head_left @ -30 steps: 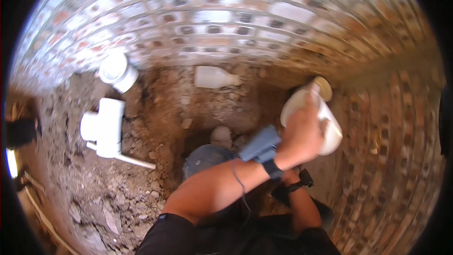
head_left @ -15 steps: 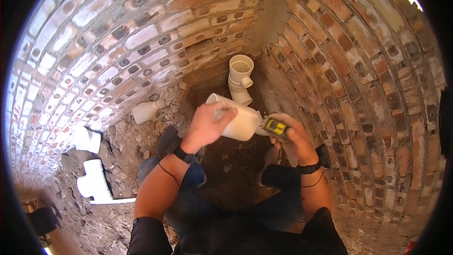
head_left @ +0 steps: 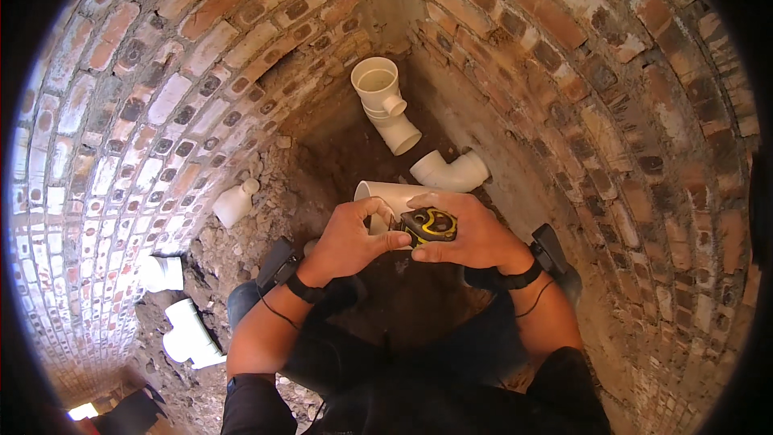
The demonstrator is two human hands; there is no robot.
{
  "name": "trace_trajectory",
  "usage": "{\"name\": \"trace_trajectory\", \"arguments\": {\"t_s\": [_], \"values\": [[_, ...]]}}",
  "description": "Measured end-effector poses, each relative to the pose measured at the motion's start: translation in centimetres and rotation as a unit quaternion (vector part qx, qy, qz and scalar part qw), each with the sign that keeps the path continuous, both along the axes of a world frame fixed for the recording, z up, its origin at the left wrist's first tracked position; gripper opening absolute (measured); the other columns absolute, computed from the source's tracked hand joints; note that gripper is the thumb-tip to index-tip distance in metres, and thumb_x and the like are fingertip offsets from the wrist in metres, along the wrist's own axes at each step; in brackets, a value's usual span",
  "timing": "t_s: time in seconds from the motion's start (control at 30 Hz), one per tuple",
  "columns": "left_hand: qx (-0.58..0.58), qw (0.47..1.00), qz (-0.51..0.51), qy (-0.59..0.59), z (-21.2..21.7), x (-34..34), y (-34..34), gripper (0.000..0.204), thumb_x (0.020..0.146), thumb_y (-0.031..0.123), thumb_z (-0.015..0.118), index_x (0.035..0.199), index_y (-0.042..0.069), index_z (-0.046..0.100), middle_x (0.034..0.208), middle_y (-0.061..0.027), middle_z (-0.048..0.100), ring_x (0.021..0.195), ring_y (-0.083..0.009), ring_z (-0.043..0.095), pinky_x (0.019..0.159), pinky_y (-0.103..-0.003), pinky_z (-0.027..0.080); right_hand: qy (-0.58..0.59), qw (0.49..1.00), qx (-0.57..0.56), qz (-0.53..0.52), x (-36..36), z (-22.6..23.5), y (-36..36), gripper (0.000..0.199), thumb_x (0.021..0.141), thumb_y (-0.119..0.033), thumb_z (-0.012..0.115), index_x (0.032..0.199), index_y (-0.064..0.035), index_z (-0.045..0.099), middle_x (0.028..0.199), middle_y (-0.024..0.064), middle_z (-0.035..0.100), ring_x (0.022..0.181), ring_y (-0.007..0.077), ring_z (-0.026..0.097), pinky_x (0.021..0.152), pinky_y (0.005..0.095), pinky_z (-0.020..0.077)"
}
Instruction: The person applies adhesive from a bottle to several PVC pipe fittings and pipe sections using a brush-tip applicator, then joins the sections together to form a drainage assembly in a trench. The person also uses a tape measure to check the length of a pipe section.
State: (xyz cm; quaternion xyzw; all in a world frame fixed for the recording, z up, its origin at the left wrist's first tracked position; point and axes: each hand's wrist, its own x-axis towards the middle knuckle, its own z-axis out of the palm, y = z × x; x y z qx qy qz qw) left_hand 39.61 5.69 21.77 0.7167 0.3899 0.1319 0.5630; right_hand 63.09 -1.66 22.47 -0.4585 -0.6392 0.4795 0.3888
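closest to you are your black sleeves [head_left: 256, 404] and your bent legs [head_left: 334, 361], spread apart over the dirt. each wrist has a black band [head_left: 305, 288] with a dark box by it.

your two hands are close together in front of you. your right hand [head_left: 475, 230] holds the black and yellow tape measure [head_left: 431, 224], with its fingers over the top and its thumb under the near side. your left hand [head_left: 350, 235] is curled in, with its thumb at the left side of the tape measure. i cannot tell if those fingers pinch something.

just behind your hands is a white pipe [head_left: 394, 192], lying sideways. your hands hide part of it, so i cannot tell what holds it up.

over to your left, a white pipe piece with a side branch [head_left: 192, 337] lies on the dirt [head_left: 211, 262]. a bit farther is a white round fitting [head_left: 163, 273], by the wall. then comes a pale bottle [head_left: 234, 203], tipped over.

past the pipe, a white bent pipe [head_left: 449, 172] lies near the right wall [head_left: 596, 113]. farthest off, near the corner, a cream pipe with a small side stub [head_left: 377, 90] points its round mouth up. the left wall [head_left: 161, 113] is brick too.
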Motion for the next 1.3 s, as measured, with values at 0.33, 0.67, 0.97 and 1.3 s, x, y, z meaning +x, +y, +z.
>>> {"name": "trace_trajectory", "arguments": {"t_s": [0.33,0.67,0.97,1.3], "values": [[0.165,0.974,0.124,-0.094,0.4,-0.5,0.8,0.033,0.085,0.014,0.083,0.077,0.006,0.053,0.074,0.0007,0.051,0.073,-0.0073,0.043,0.065,-0.026,0.042,-0.14,0.987,0.025,-0.074,3.2,0.5,-0.3,0.036,0.083,-0.02,0.073,0.112,0.0004,0.065,0.096,0.0213,0.068,0.088,0.038,0.067,0.08,0.0428,0.0518],[0.087,0.974,0.145,-0.154,-1.9,-0.2,0.5,0.025,0.094,0.011,0.074,0.099,0.009,0.05,0.096,0.0023,0.054,0.088,-0.0059,0.049,0.079,-0.024,0.043,-0.28,0.94,0.008,-0.198,1.9,-0.3,-0.3,0.028,0.083,-0.021,0.072,0.096,0.0028,0.067,0.093,0.0243,0.068,0.09,0.0444,0.065,0.077,0.0524,0.0513],[0.132,0.981,0.114,-0.08,-1.1,0.4,0.0,0.025,0.088,0.006,0.068,0.111,0.002,0.06,0.089,-0.0049,0.063,0.081,-0.0092,0.055,0.072,-0.028,0.047,-0.365,0.91,-0.005,-0.196,1.7,0.5,-0.6,0.028,0.082,-0.023,0.071,0.096,0.0017,0.069,0.092,0.021,0.069,0.09,0.0417,0.065,0.079,0.0511,0.0533],[0.076,0.99,0.099,-0.069,-1.3,0.6,0.0,0.029,0.09,0.004,0.066,0.117,0.003,0.058,0.101,-0.0042,0.062,0.093,-0.0111,0.057,0.082,-0.029,0.047,-0.352,0.912,-0.006,-0.211,1.5,-0.1,-0.9,0.027,0.083,-0.025,0.069,0.091,0.0003,0.068,0.092,0.0205,0.069,0.089,0.042,0.065,0.078,0.0518,0.0531]]}}
